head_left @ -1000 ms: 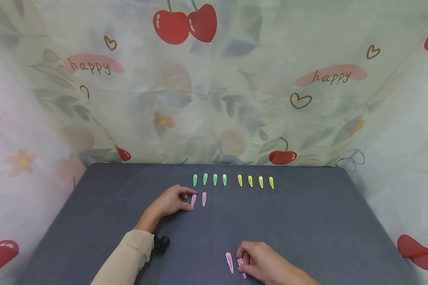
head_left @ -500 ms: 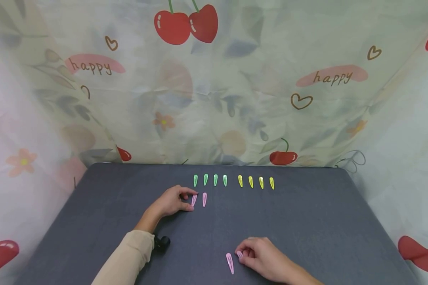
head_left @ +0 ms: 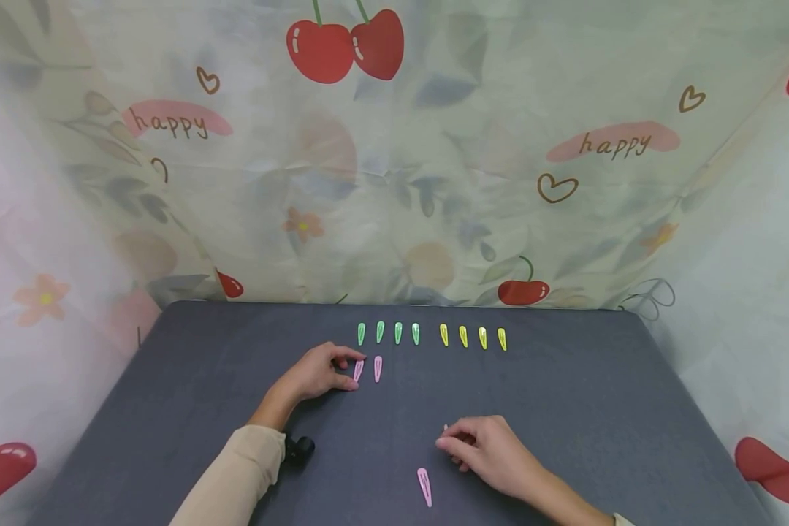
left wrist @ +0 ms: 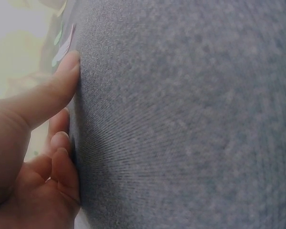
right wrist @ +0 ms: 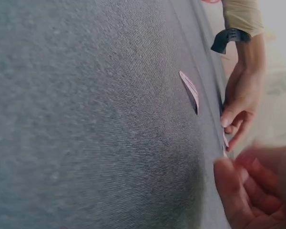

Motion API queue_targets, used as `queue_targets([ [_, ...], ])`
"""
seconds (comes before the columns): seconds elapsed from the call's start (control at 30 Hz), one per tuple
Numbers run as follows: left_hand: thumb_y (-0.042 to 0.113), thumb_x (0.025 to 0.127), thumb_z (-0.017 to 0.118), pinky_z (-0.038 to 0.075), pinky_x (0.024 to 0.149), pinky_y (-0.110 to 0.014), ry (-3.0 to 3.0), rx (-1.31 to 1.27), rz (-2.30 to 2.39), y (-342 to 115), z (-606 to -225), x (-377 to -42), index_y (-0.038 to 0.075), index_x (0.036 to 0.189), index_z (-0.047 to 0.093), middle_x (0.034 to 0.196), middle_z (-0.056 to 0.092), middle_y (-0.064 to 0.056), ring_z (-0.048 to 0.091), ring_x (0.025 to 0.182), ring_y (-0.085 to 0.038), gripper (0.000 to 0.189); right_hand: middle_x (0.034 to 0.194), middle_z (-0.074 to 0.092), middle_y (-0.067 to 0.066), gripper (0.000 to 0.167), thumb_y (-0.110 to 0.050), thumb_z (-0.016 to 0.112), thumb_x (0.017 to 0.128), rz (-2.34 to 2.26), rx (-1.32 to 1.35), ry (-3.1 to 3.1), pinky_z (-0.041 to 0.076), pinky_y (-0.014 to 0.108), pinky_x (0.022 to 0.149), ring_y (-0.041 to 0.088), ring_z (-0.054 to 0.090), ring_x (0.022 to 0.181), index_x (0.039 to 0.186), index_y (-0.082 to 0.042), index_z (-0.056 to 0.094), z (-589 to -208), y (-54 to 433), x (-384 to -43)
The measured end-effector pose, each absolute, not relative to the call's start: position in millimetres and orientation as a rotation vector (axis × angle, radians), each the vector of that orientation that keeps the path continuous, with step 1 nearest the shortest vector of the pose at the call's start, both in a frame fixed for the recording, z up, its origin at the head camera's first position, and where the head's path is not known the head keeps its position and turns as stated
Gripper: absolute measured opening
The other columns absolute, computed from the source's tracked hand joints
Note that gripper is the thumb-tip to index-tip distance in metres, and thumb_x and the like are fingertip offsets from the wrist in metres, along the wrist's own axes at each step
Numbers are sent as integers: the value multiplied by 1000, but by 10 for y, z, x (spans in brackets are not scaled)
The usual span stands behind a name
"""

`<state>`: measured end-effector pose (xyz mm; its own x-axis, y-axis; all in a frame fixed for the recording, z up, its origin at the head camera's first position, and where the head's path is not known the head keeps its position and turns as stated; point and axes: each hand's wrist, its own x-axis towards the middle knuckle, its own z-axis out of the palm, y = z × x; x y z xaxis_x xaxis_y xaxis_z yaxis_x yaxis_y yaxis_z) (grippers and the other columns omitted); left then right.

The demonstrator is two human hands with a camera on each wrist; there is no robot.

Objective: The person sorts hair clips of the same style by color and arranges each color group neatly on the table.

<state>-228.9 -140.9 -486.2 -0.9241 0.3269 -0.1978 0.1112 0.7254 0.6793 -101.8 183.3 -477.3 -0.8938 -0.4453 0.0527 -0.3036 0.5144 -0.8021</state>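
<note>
In the head view my left hand [head_left: 318, 371] rests on the table with thumb and forefinger at the two ends of a pink hair clip [head_left: 358, 370], pinching it lengthwise. A second pink hair clip [head_left: 378, 369] lies just right of it. My right hand [head_left: 489, 449] is raised nearer the front, fingers curled, pinching another pink hair clip [head_left: 445, 427] that is mostly hidden, only its tip showing. One more pink hair clip [head_left: 424, 487] lies below and left of this hand; the right wrist view shows a pink clip [right wrist: 190, 90] flat on the cloth.
Along the back lie a row of green hair clips [head_left: 398, 333] and a row of yellow hair clips [head_left: 483, 338], several in each. The dark grey table [head_left: 598, 409] has a printed curtain [head_left: 381, 241] behind it and at both sides.
My right hand has picked up the pink hair clip beside the front one and moved it up and forward, away from the table's front. My left hand has stayed in place.
</note>
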Motion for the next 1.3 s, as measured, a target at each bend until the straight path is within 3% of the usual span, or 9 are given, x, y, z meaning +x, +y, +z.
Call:
queue_targets([
  [0.07, 19, 79, 89, 37, 74, -32, 2627, 340, 1005, -1409, -4862, -2285, 25, 123, 75, 92, 55, -2, 48, 85, -17, 47, 73, 70, -2, 2, -15, 73, 95, -1317, -669, 2626, 53, 21, 55, -2, 61, 58, 94, -13, 74, -4785, 1825, -1051],
  [0.13, 18, 79, 89, 38, 73, -31, 2631, 352, 1004, -1410, -4865, -2281, 24, 123, 75, 93, 55, -3, 48, 84, -17, 47, 74, 70, -3, 15, -6, 73, 93, -1293, -725, 2661, 51, 20, 56, -4, 58, 59, 105, -14, 72, -4795, 1819, -1085],
  [0.23, 18, 79, 89, 38, 73, -31, 2628, 356, 1010, -1415, -4866, -2274, 24, 123, 75, 93, 55, -3, 48, 84, -17, 47, 80, 71, -5, 21, -5, 72, 93, -1245, -800, 2702, 50, 18, 62, -6, 57, 66, 110, -17, 72, -4811, 1811, -1145],
  [0.4, 18, 79, 89, 38, 74, -31, 2626, 338, 1016, -1420, -4864, -2270, 24, 123, 76, 93, 56, -3, 49, 84, -17, 46, 88, 74, -6, 8, -10, 75, 91, -1251, -786, 2722, 50, 18, 68, -5, 59, 75, 92, -18, 77, -4840, 1759, -1278],
  [0.53, 18, 79, 88, 38, 73, -31, 2624, 337, 1018, -1415, -4862, -2263, 24, 123, 75, 94, 56, -3, 48, 84, -17, 46, 86, 68, -7, 7, -10, 78, 89, -1242, -711, 2774, 50, 18, 68, -4, 57, 74, 90, -17, 79, -4852, 1698, -1394],
  [0.67, 18, 79, 88, 38, 73, -31, 2619, 329, 1026, -1402, -4861, -2260, 25, 124, 75, 94, 56, -3, 48, 85, -17, 47, 81, 69, -8, 12, -6, 78, 88, -1176, -708, 2845, 50, 18, 65, -4, 57, 70, 85, -17, 74, -4856, 1652, -1459],
  [0.83, 18, 80, 88, 38, 73, -31, 2623, 329, 1030, -1407, -4848, -2265, 25, 124, 75, 94, 55, -3, 48, 84, -17, 47, 71, 58, -13, 25, -2, 78, 81, -913, -798, 2975, 39, 17, 61, -2, 44, 67, 74, -21, 63, -4863, 1628, -1460],
  [1.07, 19, 80, 88, 38, 72, -31, 2620, 333, 1024, -1417, -4846, -2273, 25, 125, 75, 94, 55, -3, 48, 84, -17, 47, 79, 63, -6, 22, -1, 76, 88, -918, -978, 2969, 44, 23, 71, 5, 50, 73, 104, -16, 79, -4820, 1582, -1569],
  [1.3, 20, 80, 88, 38, 73, -31, 2620, 331, 1022, -1424, -4874, -2290, 26, 124, 75, 94, 55, -2, 48, 85, -17, 47, 78, 69, -6, 5, -17, 75, 93, -1237, -634, 2803, 48, 21, 61, 1, 57, 64, 95, -12, 75, -4848, 1412, -1804],
])
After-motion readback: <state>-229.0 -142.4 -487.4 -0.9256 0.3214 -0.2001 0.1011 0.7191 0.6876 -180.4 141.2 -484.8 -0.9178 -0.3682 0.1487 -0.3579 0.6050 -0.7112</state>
